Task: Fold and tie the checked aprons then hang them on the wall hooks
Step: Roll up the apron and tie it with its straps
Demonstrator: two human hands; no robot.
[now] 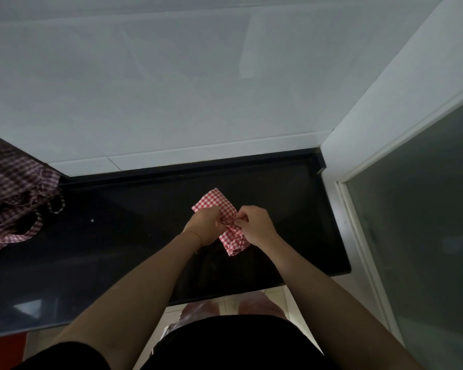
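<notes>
Partly hidden under both hands, a folded red-and-white checked apron (220, 202) lies on the black counter (118, 236), toward its right end and near the back edge. Its middle is covered by the knuckles, so how the cloth is bunched there cannot be made out; only a flat corner at the top and a narrower folded end at the bottom show. The left hand (204, 225) has its fingers curled into the fabric at the apron's left edge, gripping it. The right hand (254, 225) pinches a small gathered bit of cloth or a tie between thumb and fingertips; which of the two it is cannot be told. A thin bracelet (194, 234) circles the left wrist.

At the far left of the counter, cut off by the frame edge, lies a loose heap of darker checked aprons (14, 198) with strap loops trailing over the surface. The counter is dark and glossy. A pale tiled wall (171, 89) rises behind it, and a white-framed glass door (417, 209) stands to the right. The person's black clothing fills the bottom of the view.
</notes>
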